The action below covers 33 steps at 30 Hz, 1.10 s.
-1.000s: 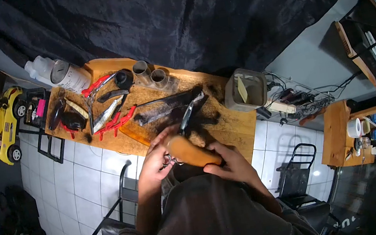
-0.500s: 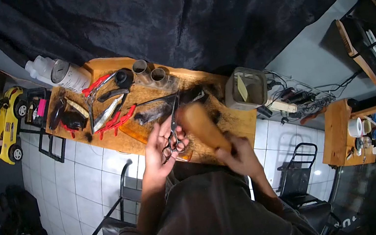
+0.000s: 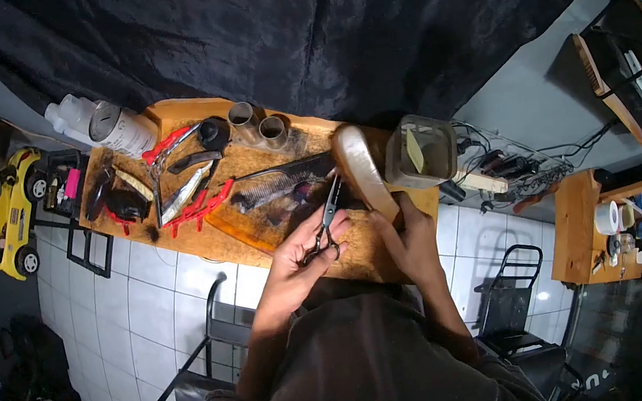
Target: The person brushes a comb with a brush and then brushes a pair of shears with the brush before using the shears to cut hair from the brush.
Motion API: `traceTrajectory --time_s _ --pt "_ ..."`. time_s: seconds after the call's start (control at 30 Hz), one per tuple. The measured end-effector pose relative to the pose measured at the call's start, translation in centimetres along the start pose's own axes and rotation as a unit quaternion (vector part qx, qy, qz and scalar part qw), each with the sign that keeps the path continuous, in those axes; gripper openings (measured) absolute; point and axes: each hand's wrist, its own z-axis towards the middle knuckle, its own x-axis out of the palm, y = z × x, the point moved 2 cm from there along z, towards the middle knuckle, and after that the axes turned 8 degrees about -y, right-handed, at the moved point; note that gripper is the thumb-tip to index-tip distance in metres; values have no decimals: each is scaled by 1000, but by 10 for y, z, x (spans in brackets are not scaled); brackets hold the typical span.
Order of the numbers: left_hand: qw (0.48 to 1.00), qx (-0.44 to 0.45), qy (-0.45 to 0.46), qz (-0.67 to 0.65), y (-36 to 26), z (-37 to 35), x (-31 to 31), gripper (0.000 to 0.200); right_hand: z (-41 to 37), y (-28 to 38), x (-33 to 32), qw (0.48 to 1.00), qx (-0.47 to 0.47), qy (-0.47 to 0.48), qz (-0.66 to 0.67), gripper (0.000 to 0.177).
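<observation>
Head view: the left hand [image 3: 306,255] is closed through the loops of the scissors [image 3: 329,214], blades pointing away from it. They look like light, stiff steel with sharp tips, best held by the loops. Just beside it, the right hand [image 3: 409,235] clasps the lower end of the tan wooden tool [image 3: 356,169], which looks rigid and smooth.

- The left hand [image 3: 302,256] holds a pair of scissors [image 3: 328,216] by the finger loops, with the blades pointing away from the person.
- The right hand [image 3: 409,235] grips the lower end of a tan wooden object [image 3: 358,167], which stands up just beside the scissors' tips.
- Both hands hover over the wooden worktop [image 3: 204,239].
- A black comb [image 3: 282,173] lies just beyond the left hand.
- Red clips [image 3: 199,208] lie further to its left.
- A clear container [image 3: 419,152] stands just beyond the right hand, close to the wooden object.
</observation>
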Motion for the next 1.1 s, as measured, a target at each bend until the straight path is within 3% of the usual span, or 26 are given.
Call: traceTrajectory --time_s 0.03,0.17,0.27,0.4,0.43,0.53,0.57,0.67,0.7,0.77,0.8,0.83,0.93,1.07,1.1 --pt "1000 7 -11 14 4 0 -2 54 1 0 -2 998 -43 -8 33 42" --pt "996 -39 -81 -29 12 1 -15 49 -12 2 -8 985 -124 117 27 44" --pt "997 49 -25 -56 7 1 -12 53 -19 11 -1 963 -157 212 48 35" --pt "979 69 12 191 6 -4 -20 60 -12 -4 9 982 -181 48 27 37" --pt "989 49 19 137 -3 -5 -9 63 -9 -6 5 993 -88 76 23 37" --pt "958 82 91 259 -7 -6 -13 64 4 -3 -1 999 -3 -5 -37 38" --pt "968 79 76 228 -7 -5 -12 66 7 -1 -4 999 41 -4 -35 40" --pt "988 69 30 133 -5 -4 -7 74 -1 1 -3 992 -105 -7 64 38" --pt "989 65 21 133 -3 -3 -10 76 -8 -1 -2 991 -74 78 75 40" --pt "983 111 33 145 8 -1 -20 75 -15 8 0 969 -175 159 74 43" --pt "990 108 57 75 0 -2 -15 73 -18 15 5 951 -225 200 74 45" --pt "991 102 81 4 -8 -3 -10 71 -19 11 15 943 -287 153 77 48" --pt "977 101 -5 188 -6 -6 -18 67 -21 -1 20 981 -178 68 29 48" --pt "973 96 -26 211 -13 -8 -16 60 -3 -11 15 995 -74 -57 41 41" --pt "976 93 -46 191 -9 -8 -17 57 1 -11 8 997 -47 -52 38 39"
